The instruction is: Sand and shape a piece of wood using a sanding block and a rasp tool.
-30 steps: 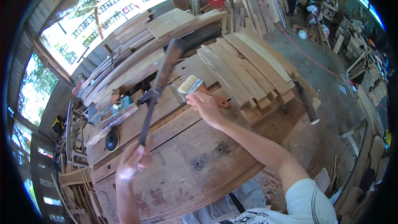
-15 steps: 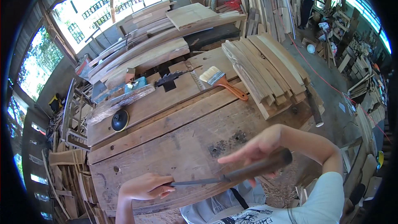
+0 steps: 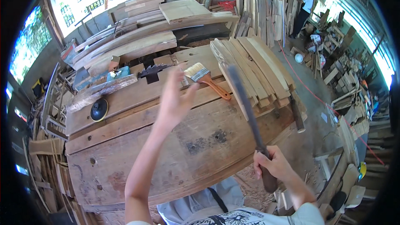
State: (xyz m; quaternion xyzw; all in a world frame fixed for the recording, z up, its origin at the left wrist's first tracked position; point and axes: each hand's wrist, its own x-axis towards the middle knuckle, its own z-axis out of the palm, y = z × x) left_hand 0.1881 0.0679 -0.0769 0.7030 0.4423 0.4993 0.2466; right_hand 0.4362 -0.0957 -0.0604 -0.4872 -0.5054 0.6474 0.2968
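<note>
Right hand [image 3: 273, 163] wrapped around the wooden handle [image 3: 270, 182] of a long-bladed tool [image 3: 246, 105], held over the near-right edge of the workbench [image 3: 137, 158]; left hand [image 3: 174, 100], fingers spread, near a paintbrush [image 3: 213, 86] toward the far edge; shirt [image 3: 233, 218] bearing black lettering and a flower.

The left grip [image 3: 173, 102] is blurred and indistinct — the right grip [image 3: 273, 163] hides part of the tool handle [image 3: 270, 184] — the lower edge cuts off the shirt [image 3: 239, 218].

Dark lettering [image 3: 207, 221] on shirt [image 3: 271, 218], unreadable
</note>
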